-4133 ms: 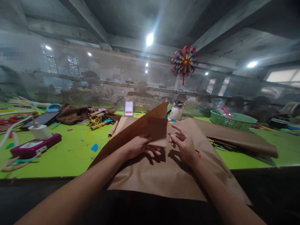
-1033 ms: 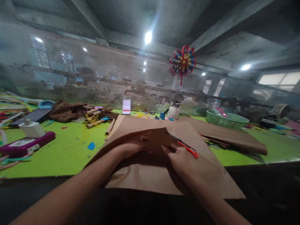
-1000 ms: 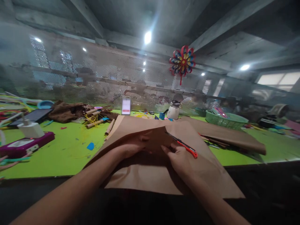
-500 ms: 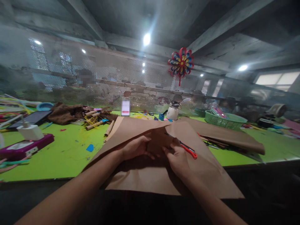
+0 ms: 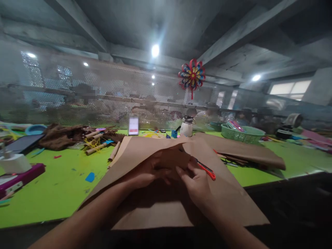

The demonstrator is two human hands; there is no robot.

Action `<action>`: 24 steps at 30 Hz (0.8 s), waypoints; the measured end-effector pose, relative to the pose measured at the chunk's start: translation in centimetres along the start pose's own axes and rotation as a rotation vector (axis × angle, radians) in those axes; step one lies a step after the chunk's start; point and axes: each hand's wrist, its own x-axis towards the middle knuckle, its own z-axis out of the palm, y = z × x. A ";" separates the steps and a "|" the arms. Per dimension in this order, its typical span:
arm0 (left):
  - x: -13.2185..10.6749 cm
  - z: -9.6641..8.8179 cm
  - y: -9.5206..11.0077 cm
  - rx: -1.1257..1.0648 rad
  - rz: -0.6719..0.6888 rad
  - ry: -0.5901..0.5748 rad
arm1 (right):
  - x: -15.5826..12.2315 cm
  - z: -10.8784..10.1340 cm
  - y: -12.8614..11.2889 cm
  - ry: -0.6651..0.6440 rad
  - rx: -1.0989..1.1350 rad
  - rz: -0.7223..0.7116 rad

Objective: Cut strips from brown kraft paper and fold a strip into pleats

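A large sheet of brown paper (image 5: 155, 216) lies in front of me, its upper layer lifted in a fold over my hands. Under that raised layer, my left hand (image 5: 145, 174) has its fingers curled at the paper, partly in shadow. My right hand (image 5: 195, 181) is closed at the fold's right end, thumb against the paper. Along its fingers runs a utility knife (image 5: 207, 170) with a red handle, slanting up to the left. The knife's tip is near the paper's fold, and my fingers cover its middle.
Brown rolls with yellow string (image 5: 95, 145) lie left, near a purple power strip (image 5: 26, 176). A phone (image 5: 133, 126) stands at the back, beside a white jug (image 5: 186, 127). Folded brown paper (image 5: 249, 152) and a green basket (image 5: 241, 135) are on the right.
The whole view has shifted, with the background now farther left and lower. My left hand sits deeper in the fold's shadow. Both hands keep nearly the same places on the paper.
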 end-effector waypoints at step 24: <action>-1.0 0.0 1.3 -0.001 -0.002 0.022 | -1.1 0.0 -0.6 0.147 -0.053 -0.201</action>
